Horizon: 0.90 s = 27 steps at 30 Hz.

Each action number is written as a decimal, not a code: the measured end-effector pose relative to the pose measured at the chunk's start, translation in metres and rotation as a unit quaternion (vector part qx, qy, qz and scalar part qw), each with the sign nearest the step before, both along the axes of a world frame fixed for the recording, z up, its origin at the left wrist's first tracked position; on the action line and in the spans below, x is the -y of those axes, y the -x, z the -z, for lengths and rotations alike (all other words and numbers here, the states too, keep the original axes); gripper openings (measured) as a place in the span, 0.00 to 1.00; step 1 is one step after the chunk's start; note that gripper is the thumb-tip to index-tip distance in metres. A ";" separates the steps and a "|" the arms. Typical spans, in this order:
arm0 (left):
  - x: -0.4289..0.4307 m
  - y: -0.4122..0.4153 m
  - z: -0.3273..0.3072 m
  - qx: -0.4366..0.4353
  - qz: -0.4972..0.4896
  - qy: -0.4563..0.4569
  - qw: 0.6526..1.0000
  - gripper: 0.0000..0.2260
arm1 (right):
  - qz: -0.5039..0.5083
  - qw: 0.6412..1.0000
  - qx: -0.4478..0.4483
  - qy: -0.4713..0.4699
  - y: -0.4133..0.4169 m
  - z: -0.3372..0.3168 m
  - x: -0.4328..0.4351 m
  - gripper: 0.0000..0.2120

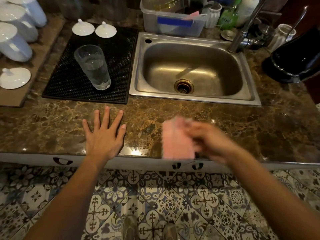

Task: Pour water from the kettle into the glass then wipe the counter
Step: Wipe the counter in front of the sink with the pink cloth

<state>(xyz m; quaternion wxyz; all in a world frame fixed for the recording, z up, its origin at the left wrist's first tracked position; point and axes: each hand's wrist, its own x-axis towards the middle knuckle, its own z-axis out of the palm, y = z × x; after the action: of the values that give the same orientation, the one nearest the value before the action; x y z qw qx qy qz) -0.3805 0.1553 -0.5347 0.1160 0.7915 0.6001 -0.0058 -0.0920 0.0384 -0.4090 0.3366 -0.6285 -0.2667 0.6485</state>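
Observation:
A tall clear glass (93, 66) holding water stands upright on a black rubber mat (72, 80) left of the sink. A black kettle (296, 61) sits on the counter at the far right. My right hand (213, 141), blurred by motion, grips a pink cloth (174, 139) pressed on the brown marble counter (259, 129) near its front edge. My left hand (103, 134) lies flat on the counter with its fingers spread, holding nothing, just in front of the mat.
A steel sink (192, 66) with a tap (242, 32) fills the middle. White cups (13, 44) and lids (14, 77) stand at the left. A plastic tub (173, 19) and bottles (230, 14) line the back. Patterned floor tiles (155, 205) lie below the counter edge.

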 end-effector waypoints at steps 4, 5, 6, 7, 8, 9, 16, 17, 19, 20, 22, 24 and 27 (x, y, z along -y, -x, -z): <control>0.001 0.000 0.000 0.002 0.001 -0.005 1.000 0.27 | 0.190 0.965 0.172 -0.053 -0.072 0.001 -0.031 0.13; 0.000 0.001 0.000 0.004 0.000 -0.005 1.000 0.27 | 0.183 0.942 0.277 -0.050 -0.081 0.007 -0.038 0.13; 0.000 0.001 0.000 0.003 -0.001 -0.005 1.000 0.27 | 0.161 0.915 0.369 -0.036 -0.083 0.016 -0.044 0.13; 0.000 0.001 0.000 0.002 -0.002 -0.004 1.000 0.27 | 0.135 0.890 0.436 -0.020 -0.077 0.023 -0.049 0.14; 0.000 0.001 0.000 0.000 -0.001 -0.004 1.000 0.27 | 0.109 0.871 0.480 -0.007 -0.067 0.032 -0.054 0.15; 0.000 0.001 0.000 0.001 -0.001 -0.003 1.000 0.26 | 0.090 0.855 0.511 -0.006 -0.054 0.045 -0.060 0.16; 0.000 0.000 -0.003 0.012 -0.002 -0.004 1.000 0.26 | 0.044 0.851 0.521 -0.044 0.049 0.098 -0.105 0.23; 0.000 0.000 -0.003 0.014 -0.001 -0.005 1.000 0.26 | 0.024 0.851 0.521 -0.054 0.060 0.099 -0.109 0.24; 0.000 0.000 -0.002 0.018 0.002 -0.010 1.000 0.26 | -0.025 0.843 0.528 -0.098 0.071 0.102 -0.113 0.23; 0.000 0.000 -0.001 0.021 0.003 -0.015 1.000 0.26 | -0.055 0.841 0.525 -0.120 0.075 0.102 -0.113 0.22; 0.000 0.001 0.001 0.027 0.004 -0.022 0.999 0.26 | -0.107 0.848 0.496 -0.154 0.083 0.100 -0.109 0.21; 0.000 0.002 0.002 0.025 0.006 -0.026 0.999 0.26 | -0.156 0.853 0.470 -0.167 0.092 0.096 -0.099 0.22; 0.000 0.004 0.003 0.021 0.012 -0.027 0.999 0.26 | -0.231 0.845 0.440 -0.197 0.106 0.094 -0.068 0.23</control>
<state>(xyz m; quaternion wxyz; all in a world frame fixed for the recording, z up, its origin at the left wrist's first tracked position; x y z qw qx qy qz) -0.3844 0.1553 -0.5373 0.1072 0.8016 0.5876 0.0258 -0.1981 0.1066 -0.5032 0.1414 -0.6883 -0.6467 0.2966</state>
